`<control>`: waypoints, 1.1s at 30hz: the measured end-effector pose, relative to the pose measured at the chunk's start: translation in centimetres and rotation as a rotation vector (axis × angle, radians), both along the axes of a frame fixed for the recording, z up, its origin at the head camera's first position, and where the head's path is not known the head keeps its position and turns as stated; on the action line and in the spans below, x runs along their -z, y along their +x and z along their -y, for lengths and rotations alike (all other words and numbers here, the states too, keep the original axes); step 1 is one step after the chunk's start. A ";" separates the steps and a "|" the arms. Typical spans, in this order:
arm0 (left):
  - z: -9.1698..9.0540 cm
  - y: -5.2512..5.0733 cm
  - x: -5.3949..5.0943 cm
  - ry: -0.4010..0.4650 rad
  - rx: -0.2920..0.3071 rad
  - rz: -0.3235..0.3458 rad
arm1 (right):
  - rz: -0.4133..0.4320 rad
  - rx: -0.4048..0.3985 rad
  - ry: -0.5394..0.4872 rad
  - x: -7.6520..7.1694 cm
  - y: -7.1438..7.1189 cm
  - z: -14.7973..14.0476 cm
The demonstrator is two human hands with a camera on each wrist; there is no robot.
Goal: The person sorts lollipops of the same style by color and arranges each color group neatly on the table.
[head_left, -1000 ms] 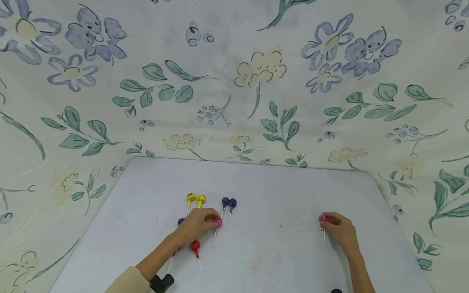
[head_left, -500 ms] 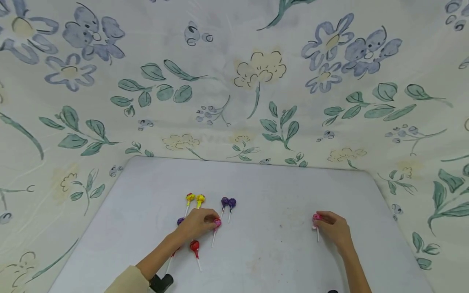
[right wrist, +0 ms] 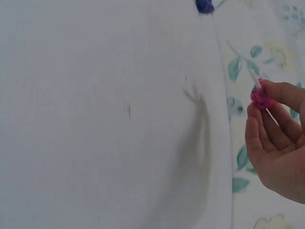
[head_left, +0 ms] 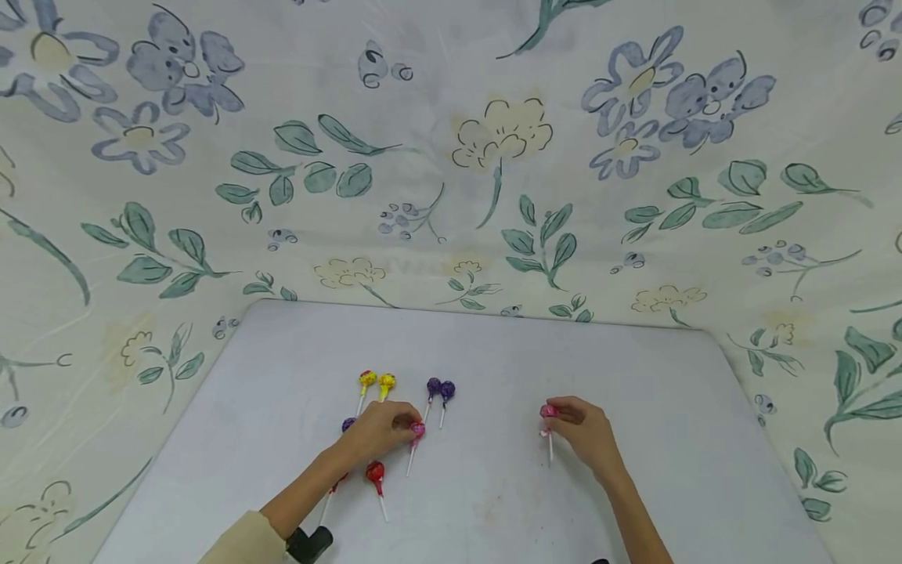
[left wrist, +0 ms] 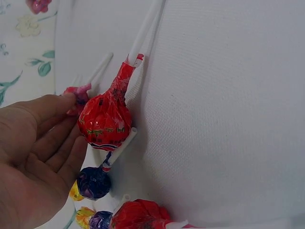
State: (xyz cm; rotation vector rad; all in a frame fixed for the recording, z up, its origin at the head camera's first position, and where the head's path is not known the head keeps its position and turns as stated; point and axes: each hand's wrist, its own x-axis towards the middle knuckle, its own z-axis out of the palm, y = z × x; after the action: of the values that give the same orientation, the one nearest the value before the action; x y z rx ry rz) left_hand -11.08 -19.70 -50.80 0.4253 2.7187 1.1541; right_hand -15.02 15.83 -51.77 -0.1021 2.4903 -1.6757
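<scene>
My left hand [head_left: 380,430] pinches the wrapped head of a pink lollipop [head_left: 417,432], whose white stick points toward me on the table. On the right, my right hand [head_left: 583,435] holds a second pink lollipop [head_left: 548,411] by its head between thumb and fingers, stick down; the right wrist view shows this pink lollipop [right wrist: 262,98] raised off the surface. Just beyond the left fingers lie two purple lollipops [head_left: 440,388] side by side. Two yellow lollipops [head_left: 377,381] lie behind that hand. A red lollipop [head_left: 376,474] lies in front, large in the left wrist view.
Partly hidden by the left arm are another purple lollipop [head_left: 348,424] and another red lollipop [head_left: 333,487]. A black cylindrical object [head_left: 310,544] is at the left wrist. The white table [head_left: 493,501] ends at a floral cloth [head_left: 423,188] behind it.
My right hand has moved left across the table with its pink lollipop, nearer the left hand. The left hand stays in place on its lollipop.
</scene>
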 end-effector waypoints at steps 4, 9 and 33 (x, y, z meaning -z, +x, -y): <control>0.0 -0.1 0.0 -0.014 0.001 0.014 | -0.019 -0.062 -0.038 0.3 0.4 2.4; 0.1 -0.2 0.3 -0.031 0.005 0.016 | -0.024 -0.132 -0.054 0.9 0.7 5.1; -0.1 -0.4 0.0 -0.022 0.017 0.021 | -0.069 -0.268 0.004 3.0 1.2 13.1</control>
State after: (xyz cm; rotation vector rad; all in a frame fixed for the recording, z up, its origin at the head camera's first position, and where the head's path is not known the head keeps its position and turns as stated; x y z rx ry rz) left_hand -11.52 -19.62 -50.84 0.4299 2.7022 1.1178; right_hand -13.78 2.69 -54.76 -0.4782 2.3985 -1.5811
